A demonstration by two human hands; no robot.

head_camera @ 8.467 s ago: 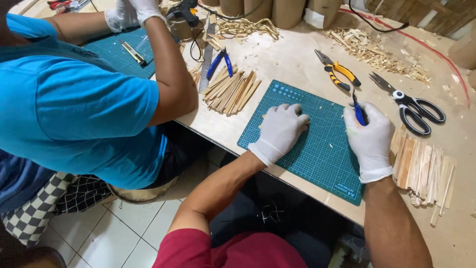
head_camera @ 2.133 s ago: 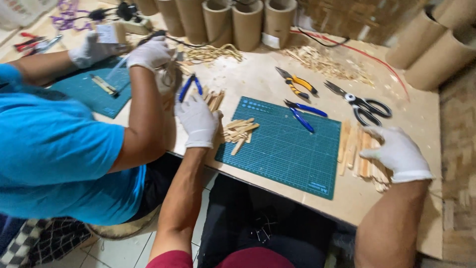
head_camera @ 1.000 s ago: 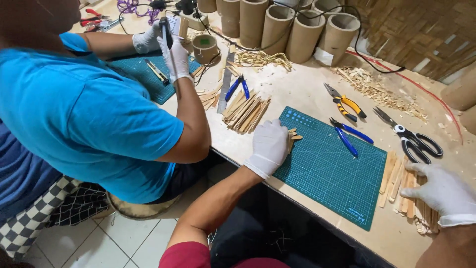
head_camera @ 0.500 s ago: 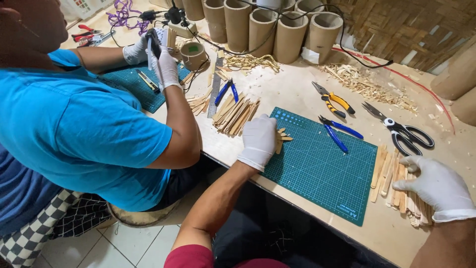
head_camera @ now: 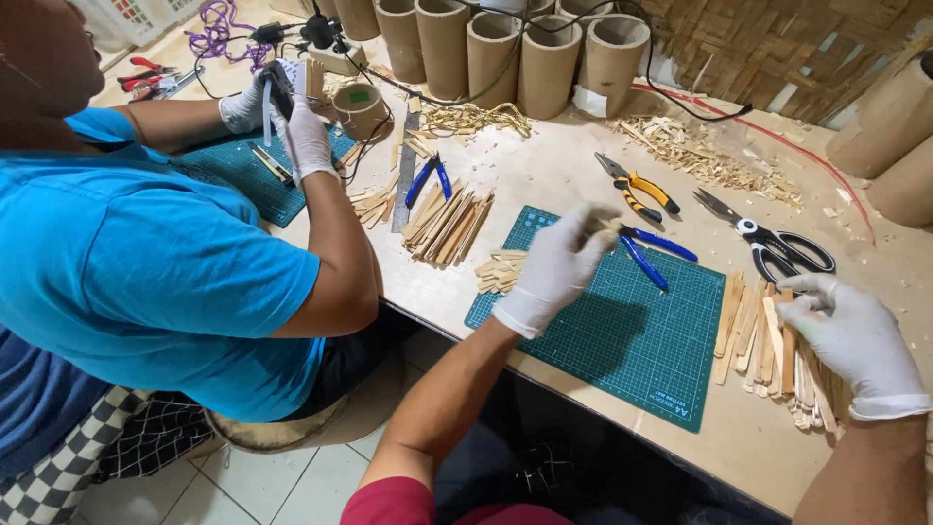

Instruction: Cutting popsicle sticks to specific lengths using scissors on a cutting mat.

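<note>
My left hand, in a white glove, hovers over the far left corner of the green cutting mat. Its fingertips are blurred and close to the blue-handled pliers lying on the mat. A small stack of short wooden pieces lies just left of that hand, at the mat's edge. My right hand, also gloved, rests on the row of long wooden sticks right of the mat, fingers curled over some of them.
A co-worker in a blue shirt sits at the left, gloved hands on a dark tool over a second mat. Orange pliers, scissors, more sticks, shavings and cardboard tubes lie beyond.
My left hand has lifted off the small stack of short pieces and moved right, toward the blue pliers. My right hand stays on the long sticks.
</note>
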